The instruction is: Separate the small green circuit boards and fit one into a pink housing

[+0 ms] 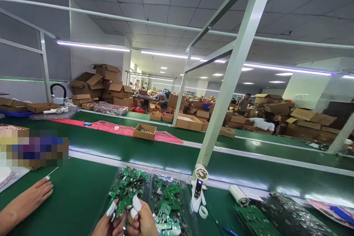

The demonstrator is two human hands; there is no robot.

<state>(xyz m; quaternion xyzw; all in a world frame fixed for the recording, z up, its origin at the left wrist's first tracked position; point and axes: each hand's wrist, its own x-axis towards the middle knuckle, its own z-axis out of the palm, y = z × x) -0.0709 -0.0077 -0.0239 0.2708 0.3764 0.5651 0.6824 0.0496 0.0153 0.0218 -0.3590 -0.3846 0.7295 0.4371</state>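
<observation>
My left hand (106, 223) and my right hand (144, 219) are close together at the bottom middle, fingers closed. White coverings wrap several fingertips. Between them they pinch a small green circuit board (121, 205), whose outline blends into the pile behind. Directly beyond my hands lies a clear plastic bag with green circuit boards (131, 179). Beside it on the right, a second clear bag holds more circuit boards (171, 193). My fingers partly hide the near edge of the left pile.
A co-worker's hand (35, 193) rests flat on the green table (80, 188) at left. A white post (221, 107) rises beyond the bags, with a handheld device (198, 188) at its foot. Rightward lie a white cylinder (239, 195), a green panel (257, 219) and a bubble-wrap bundle (295, 212).
</observation>
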